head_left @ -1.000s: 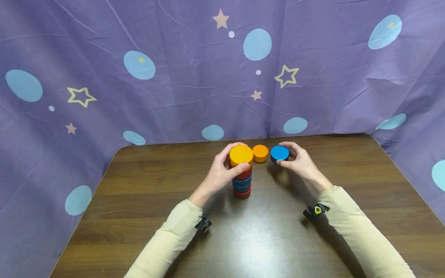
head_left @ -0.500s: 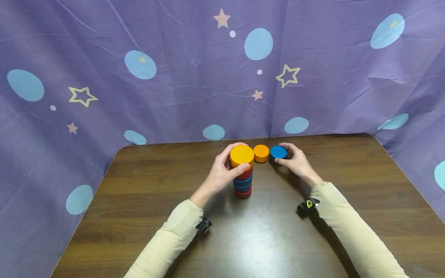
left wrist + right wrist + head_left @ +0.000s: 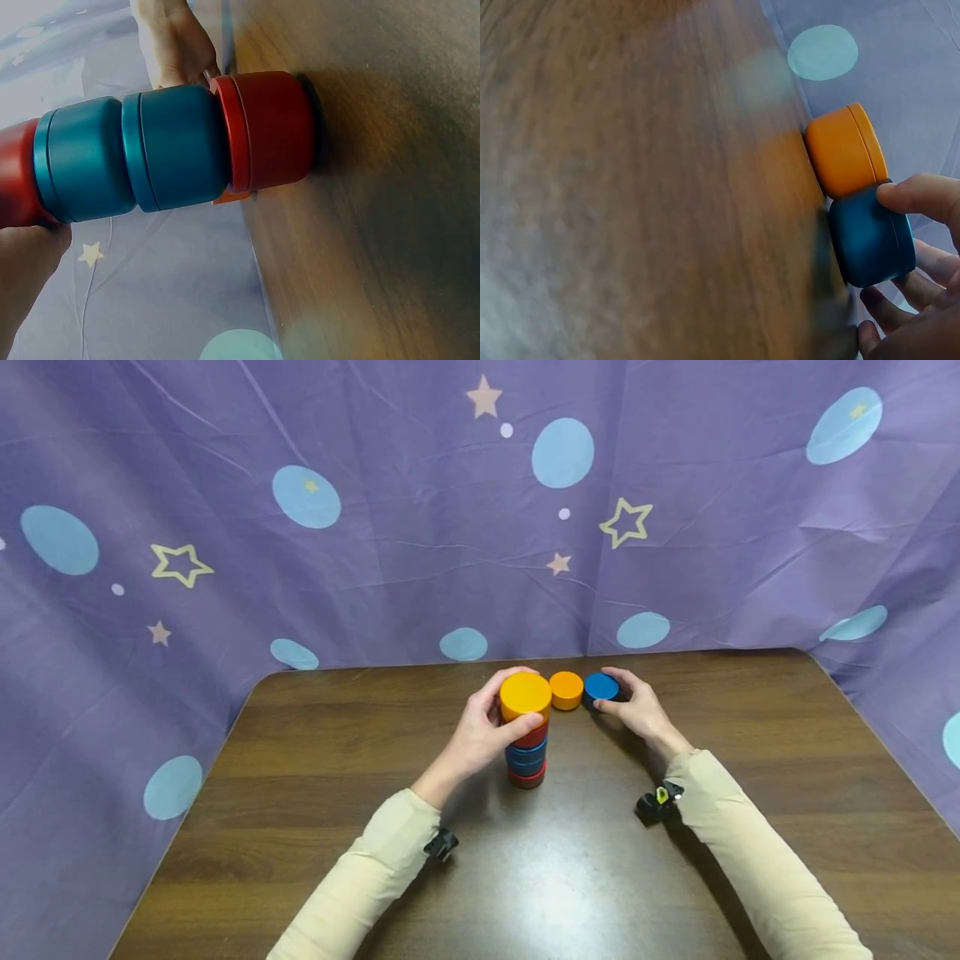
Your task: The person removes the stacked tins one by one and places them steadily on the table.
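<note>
A column of lidded round tins stands upright on the table. Its bottom red tin [image 3: 274, 131] carries two blue tins [image 3: 184, 150], with another red tin [image 3: 532, 737] above them and a yellow-orange tin [image 3: 525, 692] on top. My left hand [image 3: 483, 722] grips the upper part of the column, thumb in front and fingers behind. To the right, a loose orange tin [image 3: 566, 691] sits on the table. Beside it my right hand [image 3: 641, 706] holds a blue tin [image 3: 871, 238] between thumb and fingers; in the right wrist view these two tins touch.
The brown wooden table [image 3: 337, 760] ends at a purple curtain [image 3: 405, 527] printed with stars and blue ovals, close behind the loose tins. Both wrists wear black camera mounts; the right mount [image 3: 656, 803] is near the tabletop.
My right hand has lowered the blue tin slightly and moved it left, up against the loose orange tin. The left hand keeps its grip on the column.
</note>
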`<state>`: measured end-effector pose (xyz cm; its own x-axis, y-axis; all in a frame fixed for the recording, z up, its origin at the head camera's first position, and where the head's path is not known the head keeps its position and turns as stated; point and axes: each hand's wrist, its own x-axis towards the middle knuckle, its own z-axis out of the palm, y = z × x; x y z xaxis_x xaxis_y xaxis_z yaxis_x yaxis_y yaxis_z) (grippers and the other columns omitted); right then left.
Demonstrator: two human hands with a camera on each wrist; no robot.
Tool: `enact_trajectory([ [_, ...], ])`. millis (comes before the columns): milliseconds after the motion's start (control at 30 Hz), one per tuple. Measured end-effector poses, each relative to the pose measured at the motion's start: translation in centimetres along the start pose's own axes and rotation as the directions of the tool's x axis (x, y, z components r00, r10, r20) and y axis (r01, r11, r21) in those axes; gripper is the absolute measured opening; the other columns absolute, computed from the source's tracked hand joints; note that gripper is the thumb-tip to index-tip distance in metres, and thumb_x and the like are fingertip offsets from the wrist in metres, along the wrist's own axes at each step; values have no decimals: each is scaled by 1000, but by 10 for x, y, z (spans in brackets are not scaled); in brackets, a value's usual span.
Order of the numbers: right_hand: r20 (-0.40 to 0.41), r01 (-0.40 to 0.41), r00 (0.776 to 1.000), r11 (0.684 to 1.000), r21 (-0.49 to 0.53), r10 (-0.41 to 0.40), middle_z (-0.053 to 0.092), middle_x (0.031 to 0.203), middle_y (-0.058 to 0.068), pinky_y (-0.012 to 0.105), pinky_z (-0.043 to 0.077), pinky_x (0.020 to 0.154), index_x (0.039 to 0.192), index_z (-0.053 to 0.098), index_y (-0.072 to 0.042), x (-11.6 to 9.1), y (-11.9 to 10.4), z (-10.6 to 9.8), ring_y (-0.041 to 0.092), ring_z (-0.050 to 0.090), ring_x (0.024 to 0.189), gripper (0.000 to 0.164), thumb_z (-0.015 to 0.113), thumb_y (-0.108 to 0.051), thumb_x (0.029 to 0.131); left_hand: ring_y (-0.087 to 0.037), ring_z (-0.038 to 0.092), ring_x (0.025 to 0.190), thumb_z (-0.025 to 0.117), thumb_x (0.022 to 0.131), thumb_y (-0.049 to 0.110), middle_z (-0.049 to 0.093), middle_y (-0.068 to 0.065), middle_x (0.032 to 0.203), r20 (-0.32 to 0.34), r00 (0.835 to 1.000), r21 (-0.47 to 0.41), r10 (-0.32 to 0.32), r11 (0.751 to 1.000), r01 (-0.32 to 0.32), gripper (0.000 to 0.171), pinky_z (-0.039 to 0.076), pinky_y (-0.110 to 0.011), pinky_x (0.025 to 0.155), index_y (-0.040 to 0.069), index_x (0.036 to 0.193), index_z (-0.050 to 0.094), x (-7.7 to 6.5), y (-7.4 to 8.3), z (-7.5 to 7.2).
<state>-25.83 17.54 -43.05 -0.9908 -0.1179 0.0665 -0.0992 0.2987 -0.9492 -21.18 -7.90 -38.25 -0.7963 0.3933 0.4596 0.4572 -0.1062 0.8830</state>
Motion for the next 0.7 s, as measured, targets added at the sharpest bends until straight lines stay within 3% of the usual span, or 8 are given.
enact_trajectory([
  [167, 22, 6, 1000, 1000, -2, -6, 39, 140, 33, 52, 30, 106, 141, 36, 11, 10, 20, -2, 46, 42, 125, 64, 67, 5, 84, -24, 55, 102, 75, 83, 44, 57, -15, 120, 6, 1000, -14, -9, 1000, 10, 72, 48, -35, 90, -3, 130, 49, 0, 0, 0],
  [300, 37, 8, 999, 1000, -3, -8, 35, 146, 28, 50, 26, 109, 147, 30, 5, 15, 35, -6, 42, 36, 132, 73, 69, 1, 85, -24, 55, 103, 76, 85, 33, 56, -15, 121, 20, 1000, -32, -16, 999, 17, 65, 47, -36, 92, -3, 130, 48, 0, 1, -1],
  [467, 22, 22, 999, 999, 44, -23, 36, 145, 29, 51, 24, 110, 148, 28, 4, 11, 33, -13, 43, 34, 134, 74, 69, -1, 86, -23, 55, 104, 75, 86, 16, 56, -15, 121, 26, 999, -38, -26, 999, 27, 56, 46, -37, 93, -3, 131, 48, 0, 2, -1],
  [700, -11, 75, 997, 990, 117, -74, 37, 143, 32, 53, 25, 109, 145, 32, 6, -4, 28, -18, 44, 34, 133, 69, 68, 4, 86, -24, 55, 105, 76, 86, 25, 55, -16, 122, 27, 999, -47, -35, 998, 36, 63, 46, -40, 94, -4, 132, 46, -2, 1, 0],
])
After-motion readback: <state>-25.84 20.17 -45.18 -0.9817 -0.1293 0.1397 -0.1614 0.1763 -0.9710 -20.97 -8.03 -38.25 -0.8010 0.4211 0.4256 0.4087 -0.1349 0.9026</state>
